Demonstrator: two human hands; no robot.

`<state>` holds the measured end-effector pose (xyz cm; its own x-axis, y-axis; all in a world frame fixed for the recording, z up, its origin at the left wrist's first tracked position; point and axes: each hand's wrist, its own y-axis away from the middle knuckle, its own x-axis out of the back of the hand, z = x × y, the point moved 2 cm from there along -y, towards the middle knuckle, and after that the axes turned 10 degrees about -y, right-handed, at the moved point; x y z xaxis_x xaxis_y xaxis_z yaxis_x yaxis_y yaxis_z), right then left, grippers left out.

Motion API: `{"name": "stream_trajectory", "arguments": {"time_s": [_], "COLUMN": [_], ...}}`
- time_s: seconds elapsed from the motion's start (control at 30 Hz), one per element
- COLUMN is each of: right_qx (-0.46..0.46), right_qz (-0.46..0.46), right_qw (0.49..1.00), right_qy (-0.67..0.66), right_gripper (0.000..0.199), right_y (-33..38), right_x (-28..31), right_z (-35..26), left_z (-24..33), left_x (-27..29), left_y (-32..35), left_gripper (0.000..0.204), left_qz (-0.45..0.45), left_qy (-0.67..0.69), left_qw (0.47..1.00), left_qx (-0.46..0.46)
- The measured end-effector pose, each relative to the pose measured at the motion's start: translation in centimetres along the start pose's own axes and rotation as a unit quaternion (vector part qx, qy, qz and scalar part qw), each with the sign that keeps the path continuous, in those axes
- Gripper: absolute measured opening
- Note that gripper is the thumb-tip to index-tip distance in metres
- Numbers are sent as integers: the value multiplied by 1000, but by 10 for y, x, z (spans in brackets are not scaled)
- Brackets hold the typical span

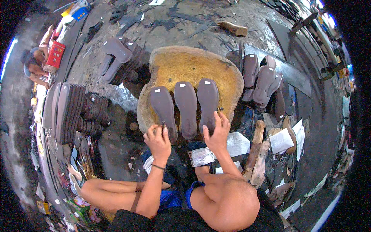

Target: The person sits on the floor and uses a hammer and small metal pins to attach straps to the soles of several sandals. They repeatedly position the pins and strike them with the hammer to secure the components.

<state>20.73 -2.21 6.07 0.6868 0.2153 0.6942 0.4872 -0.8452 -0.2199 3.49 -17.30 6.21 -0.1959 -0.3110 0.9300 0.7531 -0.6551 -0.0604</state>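
Three dark brown shoe soles lie side by side on a thick wooden block, each with a small white label at its far end: the left sole (163, 102), the middle sole (186, 106) and the right sole (208, 100). My left hand (158, 144) is at the near end of the left sole, its fingers closed around a small dark peg-like piece (164, 123) too small to name. Over the near right edge of the right sole, my right hand (218, 133) has thumb and fingers apart. By its fingertips sit small black bits (220, 110).
Around the wooden block (193, 58) stand sole stacks: one far left (119, 54), one at left (69, 112), one at right (266, 77). Wooden pieces (259, 154) and printed paper (281, 140) lie at the right. Another person (35, 63) sits far left by a red box (56, 54).
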Motion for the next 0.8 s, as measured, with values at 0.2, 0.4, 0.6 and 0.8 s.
{"name": "stream_trajectory", "arguments": {"time_s": [0.2,0.4,0.6,0.8], "right_qx": [-303,-462,-332,-77], "right_qz": [-332,-340,-221,16], "right_qw": [739,609,852,984], "right_qy": [-503,-547,-339,162], "right_gripper": [25,30,29,41], "right_y": [26,37,45,108], "right_x": [-15,-16,3,94], "right_z": [-12,-26,12,113], "left_z": [57,41,-37,-176], "left_x": [8,16,22,20], "left_y": [16,25,-2,-41], "left_gripper": [29,31,24,20], "left_qz": [-154,-189,45,129], "left_qy": [538,582,514,109], "left_qw": [815,772,834,961], "left_qx": [146,169,196,218]}}
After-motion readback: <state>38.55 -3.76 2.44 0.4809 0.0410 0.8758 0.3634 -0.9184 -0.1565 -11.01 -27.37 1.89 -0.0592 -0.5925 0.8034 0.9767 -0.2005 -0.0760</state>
